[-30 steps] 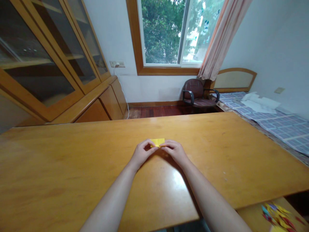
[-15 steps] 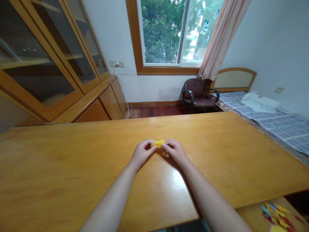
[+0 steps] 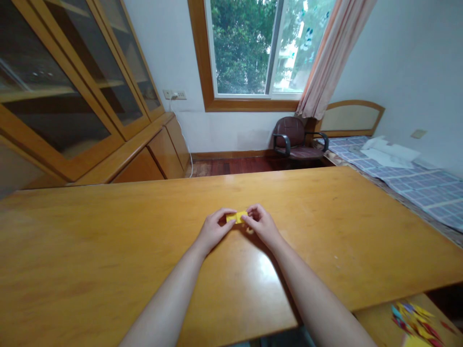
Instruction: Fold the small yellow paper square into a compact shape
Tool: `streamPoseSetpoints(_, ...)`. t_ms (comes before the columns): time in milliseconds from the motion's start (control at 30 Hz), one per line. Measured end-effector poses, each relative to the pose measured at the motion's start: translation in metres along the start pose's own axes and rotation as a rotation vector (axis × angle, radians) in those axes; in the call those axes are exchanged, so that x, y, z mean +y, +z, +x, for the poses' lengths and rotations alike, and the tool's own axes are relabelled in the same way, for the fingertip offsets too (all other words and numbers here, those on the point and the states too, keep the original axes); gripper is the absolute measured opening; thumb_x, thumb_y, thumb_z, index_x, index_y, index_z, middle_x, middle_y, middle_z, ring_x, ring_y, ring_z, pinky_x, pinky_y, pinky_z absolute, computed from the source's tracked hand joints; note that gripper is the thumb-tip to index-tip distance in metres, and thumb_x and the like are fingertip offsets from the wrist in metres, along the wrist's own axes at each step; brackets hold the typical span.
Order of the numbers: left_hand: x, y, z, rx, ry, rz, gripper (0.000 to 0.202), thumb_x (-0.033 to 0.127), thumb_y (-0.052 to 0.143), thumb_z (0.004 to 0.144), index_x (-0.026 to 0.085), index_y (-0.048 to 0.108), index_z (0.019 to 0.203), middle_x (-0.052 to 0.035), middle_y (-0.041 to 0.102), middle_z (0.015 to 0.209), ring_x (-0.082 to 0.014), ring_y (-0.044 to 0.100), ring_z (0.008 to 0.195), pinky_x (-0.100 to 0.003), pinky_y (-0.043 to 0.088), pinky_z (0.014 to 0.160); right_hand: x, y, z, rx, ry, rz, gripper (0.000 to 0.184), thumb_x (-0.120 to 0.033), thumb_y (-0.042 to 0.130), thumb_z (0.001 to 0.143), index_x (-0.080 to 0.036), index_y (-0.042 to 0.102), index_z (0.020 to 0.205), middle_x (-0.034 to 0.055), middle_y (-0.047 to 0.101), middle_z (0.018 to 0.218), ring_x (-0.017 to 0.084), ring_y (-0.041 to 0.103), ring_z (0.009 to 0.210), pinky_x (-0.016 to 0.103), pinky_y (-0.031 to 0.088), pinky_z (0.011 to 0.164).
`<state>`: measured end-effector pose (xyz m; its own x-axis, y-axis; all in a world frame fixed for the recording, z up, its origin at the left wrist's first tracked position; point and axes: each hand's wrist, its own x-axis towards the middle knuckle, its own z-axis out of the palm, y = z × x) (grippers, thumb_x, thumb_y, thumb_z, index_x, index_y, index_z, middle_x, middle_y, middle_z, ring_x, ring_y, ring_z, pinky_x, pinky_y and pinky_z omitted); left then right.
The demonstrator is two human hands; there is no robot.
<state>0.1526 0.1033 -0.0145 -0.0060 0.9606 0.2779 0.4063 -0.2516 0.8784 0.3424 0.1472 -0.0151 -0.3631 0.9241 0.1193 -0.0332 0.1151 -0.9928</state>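
A small yellow piece of folded paper point(image 3: 237, 217) is held between my two hands, just above the wooden table point(image 3: 108, 250). My left hand point(image 3: 216, 226) pinches its left end between thumb and fingers. At the right end, the thumb of my right hand point(image 3: 261, 223) presses on the front, with the fingers bent behind it. A crease or seam runs across the middle of the paper. My fingertips cover parts of both ends.
At the lower right, a pile of colourful folded paper pieces point(image 3: 415, 320) lies on a lower wooden surface. A glass-door cabinet point(image 3: 72, 96) stands left. Beyond the table are an office chair point(image 3: 292, 137) and a bed point(image 3: 408, 173) with a checked sheet.
The yellow paper has tilted a little and shows a different face. The fingers of my right hand have shifted slightly up, while my left hand stays nearly in place.
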Motion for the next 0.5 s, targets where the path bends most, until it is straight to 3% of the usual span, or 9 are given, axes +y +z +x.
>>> streamPoseSetpoints(200, 0.0011, -0.0007, -0.0003, -0.005, -0.027, -0.003, 0.026, 0.033, 0.066, 0.083, 0.020, 0.068, 0.106, -0.0056, 0.070, 0.102, -0.0190, 0.065, 0.091, -0.030, 0.052, 0.082, -0.0012, 0.0006, 0.0002, -0.029, -0.036, 0.040, 0.042, -0.036, 0.069, 0.078, -0.021, 0.051, 0.113, -0.0061, 0.056, 0.071, 0.010, 0.056, 0.056, 0.022, 0.045, 0.052)
streamPoseSetpoints(500, 0.0030, 0.0017, 0.0013, -0.009, -0.109, -0.215, 0.036, 0.032, 0.069, 0.078, 0.017, 0.064, 0.110, -0.0082, 0.068, 0.110, -0.0199, 0.067, 0.098, -0.033, 0.053, 0.090, -0.0028, 0.0010, -0.0023, -0.058, 0.014, 0.029, 0.040, -0.036, 0.068, 0.079, -0.019, 0.056, 0.112, -0.0051, 0.056, 0.070, 0.009, 0.054, 0.053, 0.021, 0.043, 0.048)
